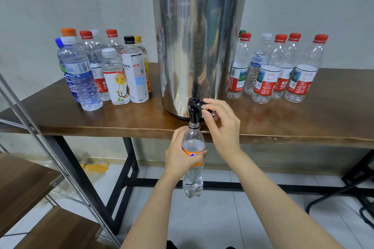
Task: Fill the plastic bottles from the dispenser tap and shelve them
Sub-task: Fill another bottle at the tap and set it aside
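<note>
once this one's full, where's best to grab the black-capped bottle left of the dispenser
Take the black-capped bottle by its shoulder just under the cap, coming from the front and above. It stands upright; a shorter white-capped bottle crowds its left flank and a yellow-capped bottle stands close behind, so the body is probably tight while the top stands free.

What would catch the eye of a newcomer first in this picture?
The tall shiny steel dispenser drum with a black lid stands centre on the brown wooden table. Below its black plastic tap, the person's left grip holds a clear plastic bottle with an orange label, and the right grip pinches the tap lever. Capped plastic bottles crowd both sides of the drum.
</note>
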`<state>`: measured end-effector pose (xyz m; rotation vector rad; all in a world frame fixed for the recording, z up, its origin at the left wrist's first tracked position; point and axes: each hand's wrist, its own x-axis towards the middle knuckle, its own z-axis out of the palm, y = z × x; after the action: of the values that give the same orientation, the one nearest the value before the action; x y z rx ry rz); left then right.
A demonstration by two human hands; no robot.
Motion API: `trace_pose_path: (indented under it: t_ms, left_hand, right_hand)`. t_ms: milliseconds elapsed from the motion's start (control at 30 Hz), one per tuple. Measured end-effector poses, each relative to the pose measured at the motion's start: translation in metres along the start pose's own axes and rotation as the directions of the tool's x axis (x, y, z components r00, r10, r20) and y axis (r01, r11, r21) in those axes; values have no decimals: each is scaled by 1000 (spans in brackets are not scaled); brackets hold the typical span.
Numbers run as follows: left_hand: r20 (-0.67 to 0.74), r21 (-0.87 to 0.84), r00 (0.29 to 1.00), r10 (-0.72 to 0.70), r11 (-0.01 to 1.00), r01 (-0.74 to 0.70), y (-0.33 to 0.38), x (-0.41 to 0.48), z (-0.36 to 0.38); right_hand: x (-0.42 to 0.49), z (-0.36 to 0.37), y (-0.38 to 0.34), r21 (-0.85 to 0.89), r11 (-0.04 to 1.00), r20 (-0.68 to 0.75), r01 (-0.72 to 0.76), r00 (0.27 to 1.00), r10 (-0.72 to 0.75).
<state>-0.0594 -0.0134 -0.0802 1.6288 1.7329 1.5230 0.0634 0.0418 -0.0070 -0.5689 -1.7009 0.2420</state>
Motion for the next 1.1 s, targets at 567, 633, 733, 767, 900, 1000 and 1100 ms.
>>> trace_pose_path:
  t_ms: [567, 633, 733, 767, 900, 1000, 1100]
  left_hand:
    - [8, -7, 1000, -7, 1000, 7, 2, 0, -1]
    - [7, -10, 1000, -7, 1000, 7, 2, 0, -1]
    - [4, -11, 1000, -7, 1000, 7, 1, 0, 0]
    - [2, -9, 1000, -4, 1000, 4, 1, 0, 0]
    - [-1, -9, 1000, 5, 1000, -5, 1, 0, 0]
    - [-2, -17, 1000, 4, 1000, -4, 1, 0, 0]
    - [-3, -17, 1000, 5, 1000, -5, 2, -1, -1]
  right_hand:
    - [0, -3, 5, -24, 1000, 50, 16, 999, -15]
    - [0, -3, 8, -29, 999, 53, 24, 998, -23]
    - [0, -3, 10, -24, 999, 55, 30, 998, -29]
    - [0, -3, 10, -21, 999, 54, 29, 998, -28]
    - [0, -3, 10, -10, 1000, 54, 24, 998, -24]
    - [-1, -2, 11, -8, 1000, 60, 20, 998, -20]
    - [0, -3, 10, -33, 999, 53, 32, 998, -30]
